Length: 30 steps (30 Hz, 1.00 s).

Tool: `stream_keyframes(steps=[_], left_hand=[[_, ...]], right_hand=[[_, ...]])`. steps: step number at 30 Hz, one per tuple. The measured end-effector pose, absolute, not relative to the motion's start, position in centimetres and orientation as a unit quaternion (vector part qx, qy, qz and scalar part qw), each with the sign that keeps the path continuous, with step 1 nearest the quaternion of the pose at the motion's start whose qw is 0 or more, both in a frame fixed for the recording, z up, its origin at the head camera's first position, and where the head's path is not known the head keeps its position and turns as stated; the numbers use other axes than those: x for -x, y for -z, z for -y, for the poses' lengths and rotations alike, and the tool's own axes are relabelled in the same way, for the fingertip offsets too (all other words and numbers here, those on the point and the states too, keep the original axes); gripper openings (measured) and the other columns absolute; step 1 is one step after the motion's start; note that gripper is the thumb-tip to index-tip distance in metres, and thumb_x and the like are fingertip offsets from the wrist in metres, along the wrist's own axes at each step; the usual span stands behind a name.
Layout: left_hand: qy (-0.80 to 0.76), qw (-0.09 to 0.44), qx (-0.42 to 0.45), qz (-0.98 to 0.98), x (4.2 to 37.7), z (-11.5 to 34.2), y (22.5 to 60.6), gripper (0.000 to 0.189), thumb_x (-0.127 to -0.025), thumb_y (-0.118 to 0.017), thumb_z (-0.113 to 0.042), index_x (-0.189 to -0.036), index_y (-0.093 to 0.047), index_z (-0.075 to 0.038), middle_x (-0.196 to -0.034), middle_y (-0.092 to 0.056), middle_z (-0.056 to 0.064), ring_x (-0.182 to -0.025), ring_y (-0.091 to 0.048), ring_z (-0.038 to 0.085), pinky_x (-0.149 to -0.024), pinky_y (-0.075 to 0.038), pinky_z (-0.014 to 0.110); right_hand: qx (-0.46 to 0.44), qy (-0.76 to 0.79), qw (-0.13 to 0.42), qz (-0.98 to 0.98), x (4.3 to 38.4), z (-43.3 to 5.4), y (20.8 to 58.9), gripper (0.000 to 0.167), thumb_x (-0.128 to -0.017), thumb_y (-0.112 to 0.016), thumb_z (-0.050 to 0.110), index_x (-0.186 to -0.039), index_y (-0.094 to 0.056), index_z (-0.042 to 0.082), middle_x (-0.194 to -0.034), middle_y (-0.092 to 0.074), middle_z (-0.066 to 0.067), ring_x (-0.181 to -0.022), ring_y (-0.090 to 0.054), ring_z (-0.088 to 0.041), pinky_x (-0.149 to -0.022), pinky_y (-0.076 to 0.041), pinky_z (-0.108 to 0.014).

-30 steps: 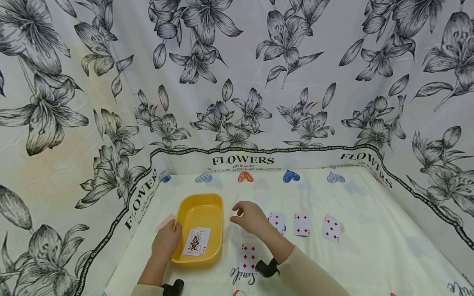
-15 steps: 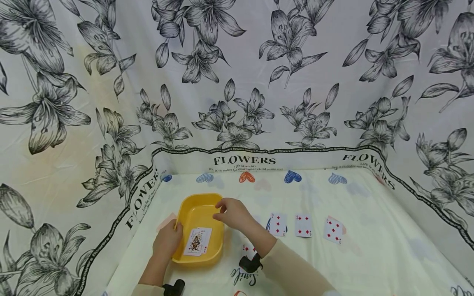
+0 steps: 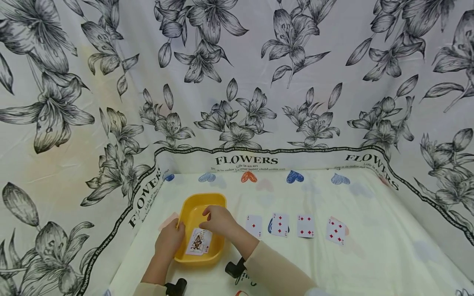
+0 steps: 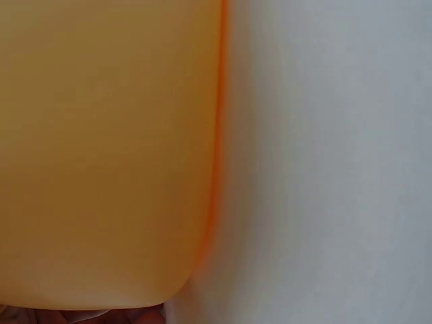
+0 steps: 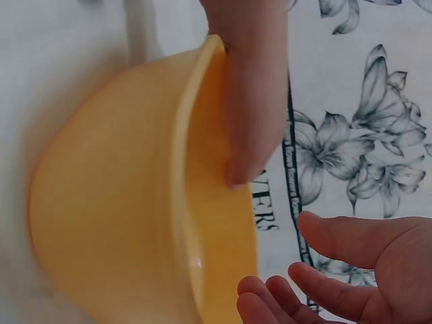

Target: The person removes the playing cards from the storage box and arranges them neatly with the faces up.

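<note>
A yellow plastic tray (image 3: 224,201) stands at the left of the table. My left hand (image 3: 169,237) grips its left rim; in the right wrist view the left thumb (image 5: 256,101) lies inside the wall. Over the tray's middle is my right hand (image 3: 218,222), its fingers apart and loosely bent with nothing between them, as the right wrist view shows (image 5: 337,270). Just below those fingers, a joker card (image 3: 198,242) lies face up on top of another card in the tray. The tray's outer side (image 4: 101,155) fills most of the left wrist view's left half.
Right of the tray, diamond cards lie in a row: an ace (image 3: 254,226), a three (image 3: 280,225), a four (image 3: 305,226) and a five (image 3: 335,231). A light cloth (image 3: 370,255) with printed hearts covers the table. Flowered curtains (image 3: 252,61) enclose the back and sides.
My right hand has moved left from beside the tray to over the cards in it. The ace has come into view, and the six of diamonds is now hidden behind the right arm.
</note>
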<state>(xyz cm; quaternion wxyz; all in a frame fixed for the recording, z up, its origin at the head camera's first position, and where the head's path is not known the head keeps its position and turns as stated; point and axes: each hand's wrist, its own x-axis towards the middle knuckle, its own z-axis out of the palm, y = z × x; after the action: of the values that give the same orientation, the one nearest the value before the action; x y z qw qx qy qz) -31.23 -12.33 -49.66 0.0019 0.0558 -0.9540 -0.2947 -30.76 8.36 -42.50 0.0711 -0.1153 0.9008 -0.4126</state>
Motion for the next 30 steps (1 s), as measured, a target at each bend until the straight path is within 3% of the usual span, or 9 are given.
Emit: stream_keyframes(steps=[4,11,14,18,30], left_hand=[[0.296,0.001,-0.055,0.953,31.2,12.4,49.6,0.049,-0.105,-0.042,-0.029,-0.136,-0.056,0.006,-0.108,-0.065,0.020,-0.080,-0.058,0.028,-0.070,-0.049,0.044],[0.301,0.001,-0.060,0.952,31.0,12.5,49.4,0.050,-0.104,-0.042,-0.029,-0.137,-0.055,0.006,-0.115,-0.065,0.023,-0.082,-0.057,0.029,-0.075,-0.050,0.047],[0.306,0.004,-0.057,0.950,31.0,12.5,49.4,0.045,-0.105,-0.042,-0.029,-0.130,-0.059,0.005,-0.098,-0.064,0.016,-0.075,-0.056,0.026,-0.065,-0.047,0.040],[0.307,0.005,-0.054,0.950,31.1,12.5,49.4,0.043,-0.105,-0.043,-0.028,-0.127,-0.060,0.004,-0.088,-0.060,0.011,-0.070,-0.053,0.023,-0.058,-0.041,0.035],[0.309,0.006,-0.062,0.949,31.2,12.3,49.6,0.044,-0.104,-0.042,-0.029,-0.128,-0.060,0.004,-0.093,-0.061,0.013,-0.074,-0.054,0.025,-0.062,-0.043,0.036]], right_hand=[[0.108,0.406,0.073,-0.905,30.9,-7.4,43.5,0.037,-0.084,-0.085,0.021,-0.114,-0.070,0.006,-0.086,-0.061,0.003,-0.074,-0.056,-0.013,-0.068,-0.051,-0.026],[0.080,0.391,0.086,-0.913,31.0,-6.0,44.6,0.037,-0.083,-0.086,0.022,-0.113,-0.070,0.008,-0.091,-0.064,0.003,-0.075,-0.055,-0.013,-0.071,-0.053,-0.026],[0.077,0.377,0.087,-0.919,31.0,-5.7,44.9,0.037,-0.083,-0.086,0.023,-0.113,-0.071,0.009,-0.094,-0.065,0.002,-0.076,-0.055,-0.013,-0.072,-0.054,-0.025],[0.062,0.355,0.092,-0.928,31.2,-5.0,45.0,0.038,-0.082,-0.087,0.023,-0.113,-0.071,0.010,-0.098,-0.065,0.001,-0.079,-0.056,-0.014,-0.076,-0.055,-0.027],[0.064,0.301,0.099,-0.946,31.8,-3.7,46.6,0.043,-0.079,-0.090,0.026,-0.115,-0.070,0.012,-0.101,-0.061,0.000,-0.084,-0.054,-0.014,-0.084,-0.053,-0.030]])
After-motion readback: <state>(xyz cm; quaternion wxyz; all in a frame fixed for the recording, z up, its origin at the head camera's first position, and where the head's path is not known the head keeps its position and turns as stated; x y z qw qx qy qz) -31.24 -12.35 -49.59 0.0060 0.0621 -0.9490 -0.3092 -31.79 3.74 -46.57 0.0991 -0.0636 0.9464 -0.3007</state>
